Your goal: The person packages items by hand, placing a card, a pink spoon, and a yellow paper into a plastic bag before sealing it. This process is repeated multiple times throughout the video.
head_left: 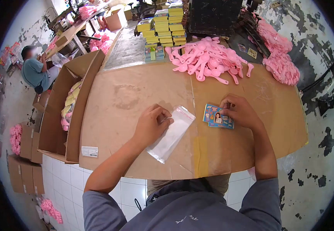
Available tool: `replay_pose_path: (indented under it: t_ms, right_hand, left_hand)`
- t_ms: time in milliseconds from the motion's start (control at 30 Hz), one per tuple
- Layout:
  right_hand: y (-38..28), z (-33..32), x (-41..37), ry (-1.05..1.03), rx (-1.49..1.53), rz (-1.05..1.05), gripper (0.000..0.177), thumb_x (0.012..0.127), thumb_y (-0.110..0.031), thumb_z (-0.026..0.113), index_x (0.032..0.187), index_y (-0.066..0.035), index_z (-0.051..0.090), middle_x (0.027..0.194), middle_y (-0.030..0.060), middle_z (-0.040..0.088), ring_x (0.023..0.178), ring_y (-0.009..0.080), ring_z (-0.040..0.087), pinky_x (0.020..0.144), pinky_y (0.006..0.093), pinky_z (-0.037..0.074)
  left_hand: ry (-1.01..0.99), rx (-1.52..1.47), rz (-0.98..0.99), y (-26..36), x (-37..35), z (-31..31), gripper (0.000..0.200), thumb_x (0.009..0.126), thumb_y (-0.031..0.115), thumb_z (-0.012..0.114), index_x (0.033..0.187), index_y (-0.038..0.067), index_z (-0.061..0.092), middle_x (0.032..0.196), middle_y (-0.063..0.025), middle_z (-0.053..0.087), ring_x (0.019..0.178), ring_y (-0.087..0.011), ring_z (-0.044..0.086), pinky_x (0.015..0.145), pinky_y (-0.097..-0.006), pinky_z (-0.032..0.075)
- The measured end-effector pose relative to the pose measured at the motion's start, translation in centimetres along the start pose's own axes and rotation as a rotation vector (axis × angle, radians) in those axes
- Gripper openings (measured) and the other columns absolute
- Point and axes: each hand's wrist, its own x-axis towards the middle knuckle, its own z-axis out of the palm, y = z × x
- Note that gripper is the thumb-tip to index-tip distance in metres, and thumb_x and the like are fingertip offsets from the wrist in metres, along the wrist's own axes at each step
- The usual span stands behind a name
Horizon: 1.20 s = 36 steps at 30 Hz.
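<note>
My left hand [153, 125] is at the left edge of a stack of clear plastic bags [170, 136], thumb and index finger pinched together; whether anything is between them is too small to tell. The bags lie slantwise on the brown cardboard table cover [116, 111]. To the right, my right hand [238, 111] rests its fingertips on a small stack of blue printed cards [217, 118], the fingers drawn together at its upper right. Beyond both hands lies a heap of pink plastic spoons [209, 59].
Yellow-edged card stacks [161, 29] stand at the back beside a black box [213, 17]. An open carton [84, 92] borders the table's left side. More pink spoons [284, 67] lie at the back right. A seated person [36, 71] is at the far left.
</note>
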Motion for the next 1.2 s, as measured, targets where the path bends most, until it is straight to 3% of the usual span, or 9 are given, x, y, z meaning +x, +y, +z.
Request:
replay_pose_path:
  t_ms: [200,300,400,500,600,700,800,900,1200]
  right_hand:
    - [-0.3,0.3,-0.2,0.051,-0.016,-0.012,0.012,0.086,-0.003,0.073,0.096,-0.001,0.068,0.091,0.0088,0.065,0.081,0.0201,0.064,0.075,0.0346,0.052]
    - [-1.2,0.1,-0.1,0.054,-0.031,0.002,0.011,0.088,-0.005,0.071,0.096,0.0,0.066,0.094,0.0093,0.066,0.084,0.0225,0.064,0.078,0.0369,0.052]
    - [-1.5,0.4,0.2,0.174,-0.234,-0.232,0.013,0.089,-0.008,0.071,0.099,-0.003,0.065,0.098,0.0081,0.065,0.093,0.0227,0.064,0.087,0.0374,0.05]
    - [-2.9,1.5,0.1,0.085,0.033,-0.276,0.012,0.09,-0.009,0.07,0.099,-0.003,0.063,0.103,0.0101,0.068,0.1,0.0258,0.064,0.092,0.0398,0.049]
    - [-4.5,4.4,0.0,-0.064,0.222,-0.314,0.012,0.094,-0.011,0.067,0.103,-0.004,0.064,0.103,0.0128,0.068,0.095,0.0292,0.065,0.088,0.043,0.05]
    - [-6.0,6.7,-0.2,-0.197,0.099,-0.3,0.009,0.091,-0.003,0.065,0.099,-0.004,0.062,0.112,0.0113,0.069,0.112,0.0289,0.063,0.099,0.042,0.046]
    - [-5.3,8.3,0.0,-0.125,-0.074,-0.525,0.02,0.093,-0.009,0.066,0.112,-0.004,0.063,0.114,0.0128,0.066,0.111,0.0324,0.062,0.099,0.0432,0.046]
    - [-5.2,8.4,0.0,-0.122,-0.116,-0.541,0.023,0.092,-0.01,0.067,0.115,-0.005,0.063,0.119,0.0126,0.065,0.116,0.0327,0.06,0.105,0.0444,0.043]
    - [-5.6,8.2,-0.3,-0.115,-0.179,-0.558,0.025,0.091,-0.011,0.068,0.115,-0.005,0.064,0.12,0.0124,0.067,0.119,0.0317,0.061,0.107,0.0454,0.042]
  left_hand:
    - [-0.007,-0.356,-0.162,0.4,-0.3,0.2,0.025,0.087,0.005,0.079,0.112,0.0,0.073,0.091,0.0005,0.059,0.076,-0.0077,0.054,0.071,-0.0257,0.049]
    - [-0.015,-0.187,-0.056,0.4,-0.4,-0.2,0.029,0.088,0.003,0.077,0.116,0.0,0.071,0.092,-0.0006,0.061,0.073,-0.0083,0.054,0.069,-0.0243,0.048]
    - [0.028,-0.112,0.029,0.0,-0.4,0.1,0.028,0.089,0.001,0.075,0.117,0.0,0.07,0.093,-0.0008,0.062,0.073,-0.0076,0.054,0.067,-0.0228,0.047]
    - [-0.006,-0.213,-0.023,-0.1,-0.4,0.2,0.026,0.089,0.0,0.074,0.115,0.002,0.07,0.093,-0.0008,0.062,0.073,-0.0067,0.054,0.066,-0.0225,0.046]
    - [-0.034,-0.298,-0.143,1.5,-0.5,-0.2,0.028,0.088,0.0,0.075,0.116,0.002,0.069,0.093,-0.0003,0.062,0.075,-0.006,0.054,0.067,-0.0226,0.046]
    - [0.001,-0.442,-0.126,0.6,-0.5,0.5,0.036,0.086,-0.001,0.077,0.12,0.003,0.068,0.094,0.0011,0.062,0.075,-0.0052,0.053,0.066,-0.0222,0.046]
    - [0.028,-0.399,-0.04,0.3,-0.5,0.5,0.039,0.085,-0.002,0.078,0.122,0.003,0.069,0.095,0.0022,0.062,0.076,-0.0048,0.053,0.067,-0.0217,0.045]
    - [0.006,-0.371,-0.049,0.6,-0.7,0.2,0.039,0.085,-0.002,0.078,0.123,0.004,0.07,0.093,0.0032,0.062,0.074,-0.0049,0.053,0.067,-0.021,0.045]
    - [0.007,-0.245,-0.083,0.3,-0.6,0.2,0.016,0.091,0.005,0.075,0.106,0.001,0.073,0.09,-0.0017,0.07,0.073,-0.0051,0.057,0.064,-0.0237,0.047]
